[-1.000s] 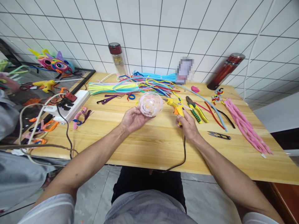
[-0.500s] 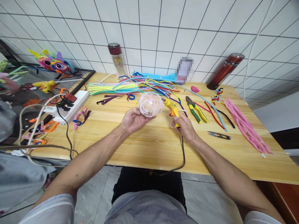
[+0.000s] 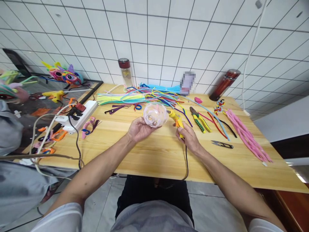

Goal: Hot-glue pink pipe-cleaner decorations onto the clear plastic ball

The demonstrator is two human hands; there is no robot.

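My left hand (image 3: 140,129) is closed around the lower left side of a clear round ball (image 3: 155,115) with whitish and pinkish swirls on it, held above the table. In my right hand (image 3: 188,137) is a yellow hot glue gun (image 3: 177,120) with an orange trigger, its nozzle pointing left at the ball's right side. Whether the nozzle touches the ball I cannot tell. A black cord (image 3: 186,161) runs down from the glue gun's handle past the table's front edge.
Bundled pipe cleaners (image 3: 120,98) lie behind the ball. To the right are green-yellow pliers (image 3: 200,120), thread snips (image 3: 222,144) and pink pipe cleaners (image 3: 246,135). A red thermos (image 3: 224,85) and a clear bottle (image 3: 126,72) stand by the wall. A power strip (image 3: 83,117) with cords sits left.
The camera view has tilted up and shifted slightly, so the table things sit lower in the picture. Both hands keep their holds on the ball and the glue gun.
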